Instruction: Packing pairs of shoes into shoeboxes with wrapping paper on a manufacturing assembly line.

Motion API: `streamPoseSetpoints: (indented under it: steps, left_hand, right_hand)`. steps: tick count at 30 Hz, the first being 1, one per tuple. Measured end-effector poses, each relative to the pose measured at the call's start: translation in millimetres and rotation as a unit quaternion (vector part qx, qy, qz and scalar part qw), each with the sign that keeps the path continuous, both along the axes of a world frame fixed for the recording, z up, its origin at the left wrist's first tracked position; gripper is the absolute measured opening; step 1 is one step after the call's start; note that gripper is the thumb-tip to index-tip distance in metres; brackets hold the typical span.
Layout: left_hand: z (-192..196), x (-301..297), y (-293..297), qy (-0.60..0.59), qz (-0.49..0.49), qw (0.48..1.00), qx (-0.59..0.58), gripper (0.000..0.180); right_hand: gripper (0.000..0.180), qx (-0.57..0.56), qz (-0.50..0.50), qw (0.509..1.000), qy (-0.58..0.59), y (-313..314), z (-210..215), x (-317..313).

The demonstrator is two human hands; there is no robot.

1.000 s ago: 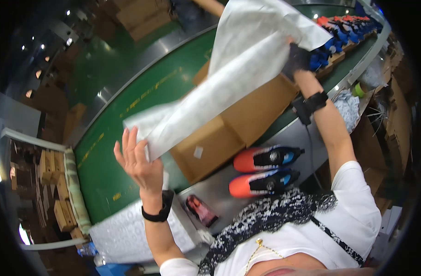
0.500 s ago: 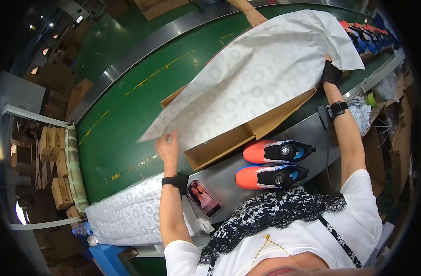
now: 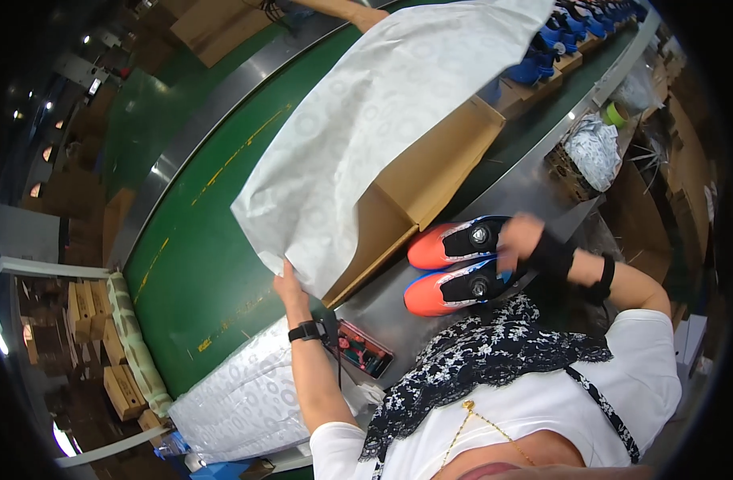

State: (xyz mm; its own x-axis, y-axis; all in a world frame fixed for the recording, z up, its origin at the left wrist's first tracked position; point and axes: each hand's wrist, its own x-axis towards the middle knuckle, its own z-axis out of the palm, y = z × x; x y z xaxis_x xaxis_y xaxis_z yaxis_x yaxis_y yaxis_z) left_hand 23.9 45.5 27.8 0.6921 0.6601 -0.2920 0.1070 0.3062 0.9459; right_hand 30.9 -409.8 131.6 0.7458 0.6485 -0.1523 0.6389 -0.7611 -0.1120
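Note:
A large white tissue paper sheet (image 3: 334,136) with a grey ring pattern drapes over an open cardboard shoe box (image 3: 442,164). My left hand (image 3: 290,288) pinches the sheet's near left edge. Beside the box, on the metal ledge, lie two orange, black and blue sports shoes, the farther shoe (image 3: 440,245) and the nearer shoe (image 3: 440,293), both with dial closures and toes to the left. My right hand (image 3: 523,240), in a black wrist cover, is at their heel ends. Motion smears its fingers, so its grip is unclear.
Another person's hand (image 3: 372,18) touches the sheet's far edge. A green conveyor belt (image 3: 214,208) runs beneath the box. More shoes (image 3: 574,32) stand at the far right. A phone (image 3: 365,350) and a stack of patterned paper (image 3: 242,392) lie at the near left.
My right hand has let go of the paper's right end and come back to the shoe heels. My left hand keeps the sheet's edge. The view has shifted.

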Motion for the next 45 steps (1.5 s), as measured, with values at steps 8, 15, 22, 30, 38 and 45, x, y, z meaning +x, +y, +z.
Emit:
streamPoseSetpoints:
  steps: [8, 15, 22, 30, 38, 45]
  left_hand:
    - [-16.0, -0.8, -19.0, 0.036, -0.003, 0.988, 0.148, 0.029]
    - [12.0, -24.2, -1.5, 0.068, -0.042, 0.890, 0.450, 0.032]
    - [28.6, -59.8, 43.2, 0.153, -0.011, 0.949, 0.274, 0.040]
    - [111.9, -42.5, 45.6, 0.038, 0.023, 0.999, -0.006, 0.040]
    - [113.9, 39.2, -82.9, -0.034, -0.344, 0.934, 0.092, 0.040]
    - [25.1, 53.8, -66.8, 0.027, -0.408, 0.651, 0.639, 0.063]
  right_hand:
    - [0.012, 0.030, 0.225, 0.974, 0.015, 35.0, -12.8, -53.2]
    - [0.027, 0.417, 0.106, 0.877, 0.213, 134.2, 84.7, 27.4]
    - [0.034, 0.320, -0.111, 0.940, 0.051, 216.7, -13.1, 92.4]
    - [0.039, 0.319, -0.134, 0.924, 0.160, 226.6, -15.7, 74.8]
    - [0.039, 0.332, -0.131, 0.913, 0.197, 228.5, -3.5, 80.6]
    - [0.032, 0.361, -0.110, 0.926, 0.007, 184.6, 44.1, 89.1]
